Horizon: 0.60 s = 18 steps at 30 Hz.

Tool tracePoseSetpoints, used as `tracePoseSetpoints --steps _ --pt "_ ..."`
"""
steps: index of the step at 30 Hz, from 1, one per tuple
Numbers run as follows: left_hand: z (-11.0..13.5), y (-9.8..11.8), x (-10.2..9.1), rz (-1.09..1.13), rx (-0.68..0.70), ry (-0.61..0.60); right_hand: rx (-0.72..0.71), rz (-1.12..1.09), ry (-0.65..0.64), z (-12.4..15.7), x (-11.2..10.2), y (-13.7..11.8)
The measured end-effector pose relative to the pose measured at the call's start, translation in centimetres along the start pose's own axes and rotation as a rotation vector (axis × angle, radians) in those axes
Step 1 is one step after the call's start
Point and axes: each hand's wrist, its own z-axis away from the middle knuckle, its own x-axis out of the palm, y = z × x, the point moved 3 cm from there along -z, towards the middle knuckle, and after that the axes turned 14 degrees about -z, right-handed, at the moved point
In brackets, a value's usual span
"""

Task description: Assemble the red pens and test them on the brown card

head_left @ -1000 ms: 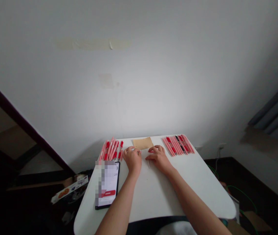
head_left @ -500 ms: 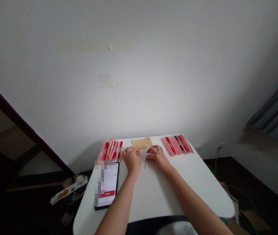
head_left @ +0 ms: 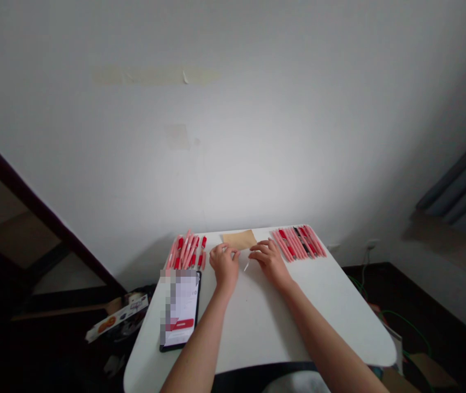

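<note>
My left hand point(head_left: 224, 266) is over the middle of the white table point(head_left: 253, 327), its fingers bent in together; whatever they may hold is hidden or too small to name. Just to its right, my right hand point(head_left: 271, 263) has its fingers curled around one end of a thin whitish stick point(head_left: 246, 266), which points down toward me at a slant. Behind both hands lies a tan sheet of paper point(head_left: 240, 239). A loose pile of pink and red pens point(head_left: 186, 251) lies left of my left hand. Right of my right hand, several pink, red and black pens point(head_left: 298, 243) lie side by side.
A phone point(head_left: 180, 314) with a lit screen lies at the table's left side, close to my left forearm. The table's back edge is near a pale wall point(head_left: 249, 136). Boxes and clutter point(head_left: 118, 316) are on the floor at left, with a green cable point(head_left: 408, 322) at right.
The whitish stick has moved up and tilted more, along with my right hand. Both hands have shifted slightly to the right. The pens and paper remain in place.
</note>
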Motion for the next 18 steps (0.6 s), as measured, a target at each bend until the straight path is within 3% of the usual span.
tracePoseSetpoints --steps 9,18 --pt "0.1 0.5 0.4 0.089 0.142 0.043 0.162 0.116 0.151 0.4 -1.1 0.9" --pt "0.2 0.8 0.3 0.118 0.176 0.063 0.178 0.112 0.179 0.6 -0.9 1.4"
